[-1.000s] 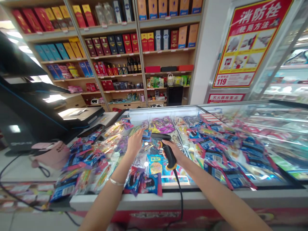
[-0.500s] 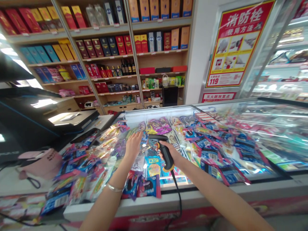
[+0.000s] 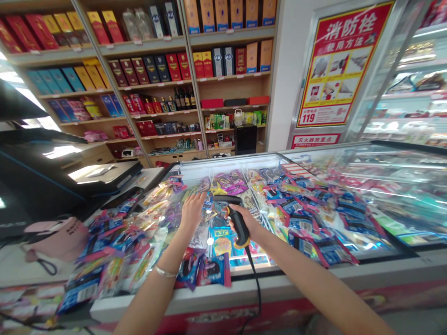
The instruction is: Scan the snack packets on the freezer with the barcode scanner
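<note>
Scanner gun [image 3: 240,235] gripped firmly in our right hand [image 3: 244,222], its cord [image 3: 259,298] dropping over the front of the chest freezer [image 3: 223,298]. Our left hand [image 3: 193,211] is open with fingers spread, on or just above the snack packets [image 3: 213,277] heaped across the glass; we can't quite tell which. Packets lie thick on both sides, no neat stacks anywhere. Pink bag [image 3: 56,239] sits off left, with shelves of boxed liquor [image 3: 150,70] and a red fire-hydrant poster [image 3: 340,65] beyond.

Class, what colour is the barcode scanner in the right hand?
The scanner is black with a yellow base; head view.
</note>
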Motion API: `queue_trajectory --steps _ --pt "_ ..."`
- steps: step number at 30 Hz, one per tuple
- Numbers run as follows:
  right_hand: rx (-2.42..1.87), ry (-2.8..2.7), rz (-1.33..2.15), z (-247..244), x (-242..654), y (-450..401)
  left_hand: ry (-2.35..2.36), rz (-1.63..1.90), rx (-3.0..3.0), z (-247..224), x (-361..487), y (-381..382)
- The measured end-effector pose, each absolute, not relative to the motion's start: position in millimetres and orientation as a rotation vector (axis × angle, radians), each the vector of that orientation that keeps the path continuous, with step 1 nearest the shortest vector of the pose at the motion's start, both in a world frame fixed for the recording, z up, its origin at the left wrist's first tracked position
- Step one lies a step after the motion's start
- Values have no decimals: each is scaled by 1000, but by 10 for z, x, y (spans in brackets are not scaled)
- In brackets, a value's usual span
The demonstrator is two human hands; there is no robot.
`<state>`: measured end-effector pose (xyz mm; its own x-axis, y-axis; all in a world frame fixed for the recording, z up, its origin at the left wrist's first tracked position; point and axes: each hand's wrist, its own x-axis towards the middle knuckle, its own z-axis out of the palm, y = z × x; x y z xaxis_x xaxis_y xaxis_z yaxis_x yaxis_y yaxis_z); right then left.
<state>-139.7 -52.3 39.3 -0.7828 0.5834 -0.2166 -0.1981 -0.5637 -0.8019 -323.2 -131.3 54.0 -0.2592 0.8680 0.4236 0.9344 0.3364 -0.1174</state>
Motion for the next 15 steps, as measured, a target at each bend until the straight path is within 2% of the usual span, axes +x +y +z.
queue_trajectory --steps 11,15 --pt "-620 -1098 2331 379 -1413 -457 -2197 -269 -1554 471 -3340 -1287" --pt "-553 -1031 2268 521 -1380 -389 -2232 -305 -1496 538 -3319 -1301"
